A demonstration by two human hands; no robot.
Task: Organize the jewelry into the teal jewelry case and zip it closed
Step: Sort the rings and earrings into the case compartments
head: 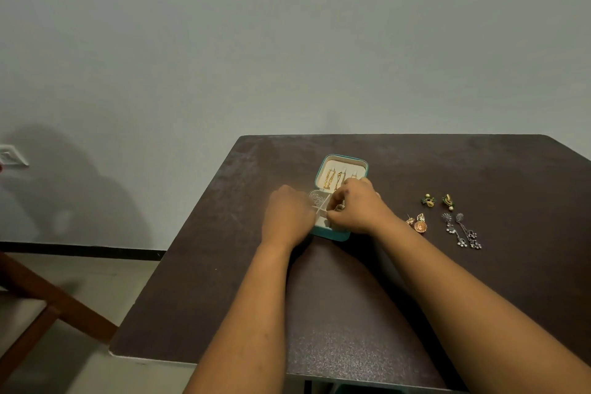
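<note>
2 hands over open teal zip jewelry case (341, 169) mid dark bench (351, 313): left hand (289, 217) curled at edge, grip unclear; right hand (356, 206) pinching small piece, unidentifiable. Risk: piece slips, tangling silver chain (317, 199).

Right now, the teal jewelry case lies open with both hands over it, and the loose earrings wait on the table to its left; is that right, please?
Not quite: the head view shows the loose earrings on the table right of the teal jewelry case, which lies open under the left hand and right hand.
</note>
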